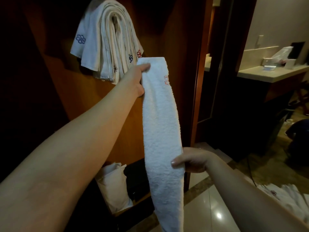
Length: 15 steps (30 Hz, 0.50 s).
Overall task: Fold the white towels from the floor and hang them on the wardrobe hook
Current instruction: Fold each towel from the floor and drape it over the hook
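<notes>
A long, narrow folded white towel (161,124) with a small red emblem near its top hangs upright in front of me. My left hand (138,79) grips its upper end, thumb across the front. My right hand (189,160) pinches its right edge lower down. Above and to the left, several folded white towels (107,41) with blue and red emblems hang over the wardrobe hook (115,19), which shows as a small metal piece between the folds. More white towels (284,193) lie on the floor at the lower right.
The wooden wardrobe (175,39) fills the left and centre. A white bag (113,185) stands in its bottom compartment. At the right, a counter (267,73) carries boxes and a dark screen. Glossy floor tiles (209,206) lie below.
</notes>
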### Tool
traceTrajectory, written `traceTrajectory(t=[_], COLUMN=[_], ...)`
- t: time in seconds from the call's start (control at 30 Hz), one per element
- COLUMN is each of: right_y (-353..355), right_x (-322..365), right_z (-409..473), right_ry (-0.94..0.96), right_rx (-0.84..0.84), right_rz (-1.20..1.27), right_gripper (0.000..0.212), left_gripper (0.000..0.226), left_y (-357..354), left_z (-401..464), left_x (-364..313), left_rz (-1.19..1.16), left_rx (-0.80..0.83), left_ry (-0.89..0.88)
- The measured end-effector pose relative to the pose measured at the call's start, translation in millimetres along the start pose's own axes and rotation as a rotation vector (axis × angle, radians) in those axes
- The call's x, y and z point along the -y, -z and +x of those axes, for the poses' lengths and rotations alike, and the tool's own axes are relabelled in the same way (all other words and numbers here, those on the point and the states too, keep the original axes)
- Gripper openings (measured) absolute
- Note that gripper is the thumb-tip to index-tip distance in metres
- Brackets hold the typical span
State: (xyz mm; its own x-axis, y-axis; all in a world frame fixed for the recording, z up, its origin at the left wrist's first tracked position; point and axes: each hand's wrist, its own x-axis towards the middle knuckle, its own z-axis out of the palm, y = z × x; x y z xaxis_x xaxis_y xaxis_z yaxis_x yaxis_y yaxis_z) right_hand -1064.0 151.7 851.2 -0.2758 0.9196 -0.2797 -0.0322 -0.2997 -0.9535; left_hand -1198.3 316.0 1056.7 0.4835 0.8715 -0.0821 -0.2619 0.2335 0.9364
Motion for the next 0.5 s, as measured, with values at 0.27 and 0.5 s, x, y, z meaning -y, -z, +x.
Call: traceTrajectory(t=[0.27,0.5], right_y=[-9,-4], right_x=[13,47], right_z=[-14,-19], right_ry=[0.025,0.063], right_rx=[0.063,0.035], right_rz=[0.088,0.196], right_gripper=[0.070,0.060], left_gripper=[0.042,0.064], left_y=[15,52], left_z=[27,41], left_x=[19,62], left_rz=[0.059,0.185], left_rx=[-0.154,-0.041], left_ry=[0.088,0.246])
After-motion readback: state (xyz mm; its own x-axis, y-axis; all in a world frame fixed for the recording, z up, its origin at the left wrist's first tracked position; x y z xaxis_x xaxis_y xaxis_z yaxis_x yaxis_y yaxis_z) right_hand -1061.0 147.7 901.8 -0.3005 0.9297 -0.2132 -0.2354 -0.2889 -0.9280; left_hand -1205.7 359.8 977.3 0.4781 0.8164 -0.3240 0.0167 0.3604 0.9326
